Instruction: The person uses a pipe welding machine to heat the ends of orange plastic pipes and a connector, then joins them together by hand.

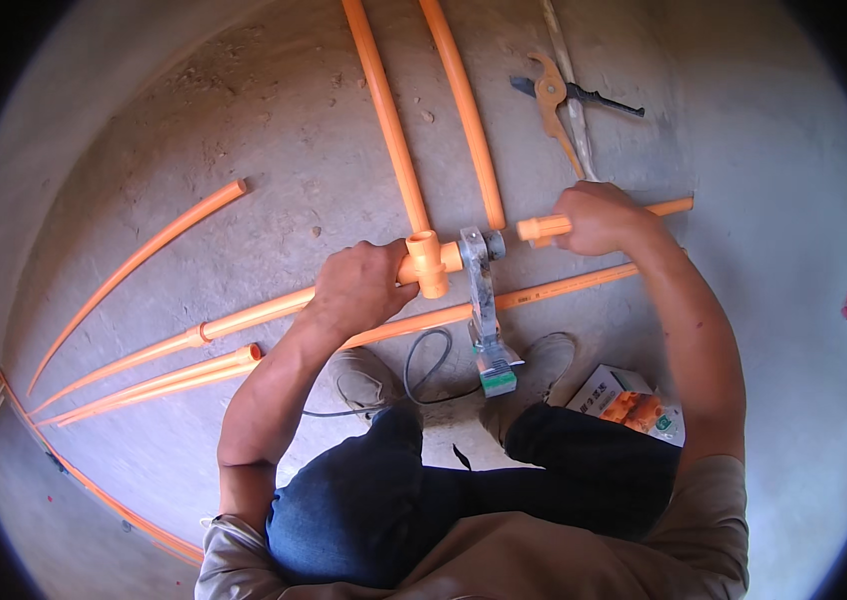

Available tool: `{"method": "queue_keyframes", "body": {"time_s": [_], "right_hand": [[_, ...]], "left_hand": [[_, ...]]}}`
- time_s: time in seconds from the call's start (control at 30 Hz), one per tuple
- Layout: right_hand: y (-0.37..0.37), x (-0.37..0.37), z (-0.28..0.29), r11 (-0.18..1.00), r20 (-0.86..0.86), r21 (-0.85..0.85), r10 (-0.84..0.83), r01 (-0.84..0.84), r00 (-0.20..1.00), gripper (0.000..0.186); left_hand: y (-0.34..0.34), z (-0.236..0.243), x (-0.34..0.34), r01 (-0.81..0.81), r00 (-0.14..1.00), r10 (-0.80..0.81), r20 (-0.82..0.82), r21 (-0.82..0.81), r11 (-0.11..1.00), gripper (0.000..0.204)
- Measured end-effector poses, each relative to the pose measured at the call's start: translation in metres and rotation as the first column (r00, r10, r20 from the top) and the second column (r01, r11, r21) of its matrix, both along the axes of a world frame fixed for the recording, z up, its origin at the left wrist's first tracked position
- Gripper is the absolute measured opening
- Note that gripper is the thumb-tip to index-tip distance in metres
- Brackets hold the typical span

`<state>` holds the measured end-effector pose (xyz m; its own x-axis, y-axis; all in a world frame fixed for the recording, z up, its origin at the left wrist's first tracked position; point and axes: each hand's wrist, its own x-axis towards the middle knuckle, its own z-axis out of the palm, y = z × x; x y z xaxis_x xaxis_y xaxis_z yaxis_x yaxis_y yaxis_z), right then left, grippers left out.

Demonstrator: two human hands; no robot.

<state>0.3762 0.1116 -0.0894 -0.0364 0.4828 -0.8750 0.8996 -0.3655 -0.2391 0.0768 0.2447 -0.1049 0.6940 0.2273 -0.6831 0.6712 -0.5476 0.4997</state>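
Note:
My left hand (366, 285) is wrapped round an orange plastic pipe whose end carries an orange tee fitting (429, 265). The tee's far end meets the left side of a pipe welding heater (484, 305), an upright metal plate with a green-ended base between my shoes. On the plate's right side a grey heating die (495, 245) is bare. My right hand (599, 215) grips a second orange pipe (671, 207), a thicker piece at its left end pointing at that die with a small gap between. My palms hide parts of both pipes.
Two long orange pipes (384, 100) run away ahead. Another orange pipe (564, 288) lies behind the heater, and several more are at left. A pipe cutter (552, 95) rests at the far right. A grey cord (412, 370) loops near my shoes, beside a white box (612, 390).

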Motion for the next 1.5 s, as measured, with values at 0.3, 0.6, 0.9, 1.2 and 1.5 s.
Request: {"method": "queue_keyframes", "body": {"time_s": [0.3, 0.6, 0.9, 1.2, 1.5], "right_hand": [[-0.035, -0.036, 0.072, 0.612, -0.571, -0.116, -0.686, 0.782, 0.452, 0.028], [0.055, -0.158, 0.066, 0.475, -0.642, 0.259, -0.566, 0.841, 0.517, 0.041], [0.073, -0.183, 0.051, 0.660, -0.514, 0.362, -0.447, 0.658, 0.732, 0.042], [-0.155, -0.055, 0.013, 0.974, -0.134, -0.117, -0.209, 0.194, 0.969, 0.041], [-0.256, -0.257, -0.104, 0.415, -0.359, 0.345, -0.770, 0.842, 0.527, 0.046]], "left_hand": [[0.019, 0.017, -0.015, -0.156, 0.986, 0.168, 0.016, -0.297, 0.942, 0.056], [0.058, 0.005, -0.035, -0.035, 0.999, 0.048, 0.000, -0.688, 0.724, 0.089], [0.043, -0.009, -0.054, -0.114, 0.978, 0.205, 0.046, -0.704, 0.701, 0.040], [0.032, -0.019, -0.037, 0.098, 0.943, 0.046, 0.330, -0.405, 0.909, 0.042], [0.004, -0.002, -0.032, 0.002, 0.908, 0.151, 0.392, -0.364, 0.932, 0.025]]}}
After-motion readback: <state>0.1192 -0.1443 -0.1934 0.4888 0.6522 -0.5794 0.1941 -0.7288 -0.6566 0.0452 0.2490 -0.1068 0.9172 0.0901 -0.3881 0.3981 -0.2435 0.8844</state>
